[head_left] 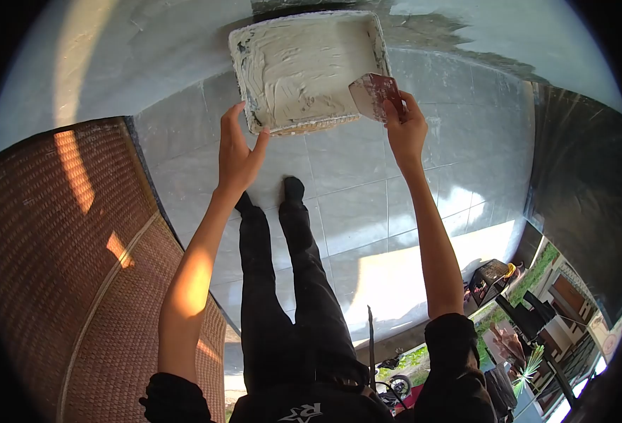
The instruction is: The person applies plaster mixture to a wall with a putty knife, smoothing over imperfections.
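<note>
- One reddish-brown spreader (376,96), its face smeared pale, is clasped in your right grip (407,132) over the near right corner of a tray (311,127).
- Your left grip (240,158) spreads thumb and fingers about the near left corner; whether they clasp it cannot be told.
- Between your two grips, straight ahead of you, the tray carries pale paste (307,67), its surface ridged and smeared.
- Below it in view, your dark trousers (258,247) show against grey floor tiles (353,162).
- Sunlight streaks a brown woven panel (113,303) at left.
</note>
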